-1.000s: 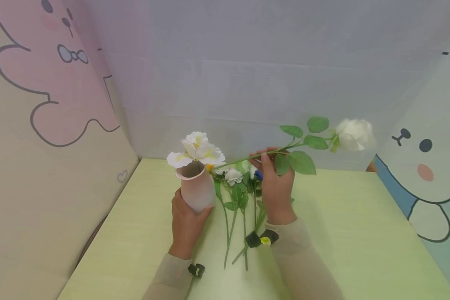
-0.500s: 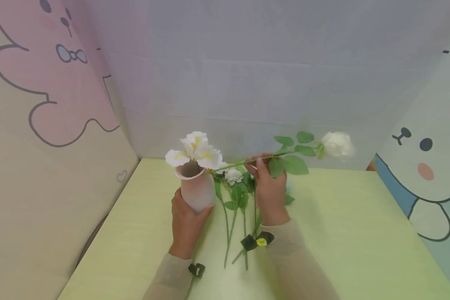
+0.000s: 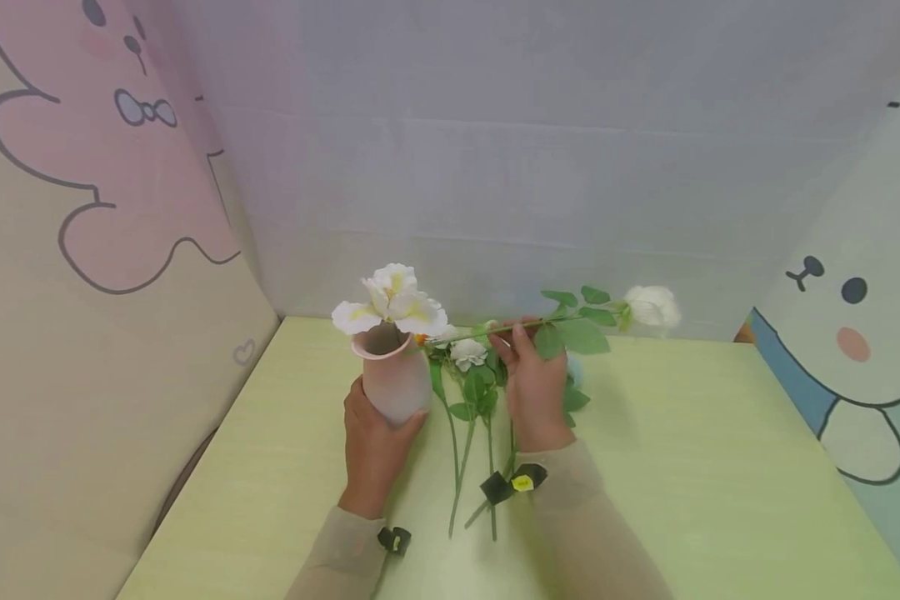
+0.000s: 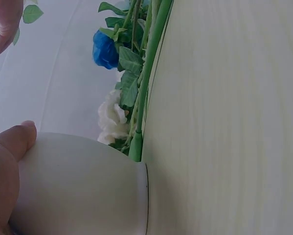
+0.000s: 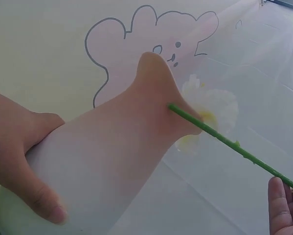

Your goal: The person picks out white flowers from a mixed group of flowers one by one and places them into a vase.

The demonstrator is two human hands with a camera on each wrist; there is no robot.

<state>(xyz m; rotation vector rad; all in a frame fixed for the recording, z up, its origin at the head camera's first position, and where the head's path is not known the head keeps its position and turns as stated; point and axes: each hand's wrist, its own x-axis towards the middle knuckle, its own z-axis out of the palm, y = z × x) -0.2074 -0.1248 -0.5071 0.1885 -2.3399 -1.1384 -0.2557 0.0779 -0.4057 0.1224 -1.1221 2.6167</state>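
Observation:
My left hand (image 3: 378,442) grips the belly of a pink-and-white vase (image 3: 396,387) that stands on the table. A white iris with yellow markings (image 3: 392,302) rises from the vase's mouth. In my right hand (image 3: 538,387) a white rose (image 3: 651,307) is pinched by its stem, lying nearly level with the bloom to the right. Its green stem (image 5: 224,139) crosses in front of the vase's neck in the right wrist view, the cut end just below the rim and outside the mouth. The left wrist view shows the left thumb (image 4: 19,139) against the vase wall.
Several loose flowers lie between the hands, among them a white bloom (image 3: 468,354) and a blue one (image 4: 105,50). Their stems (image 3: 461,483) point toward the front of the pale table (image 3: 690,483). Cartoon-printed walls stand left and right, a plain one behind.
My right hand has moved slightly left and down with the rose, whose bloom has dropped and shifted left. The left hand and the vase have stayed put.

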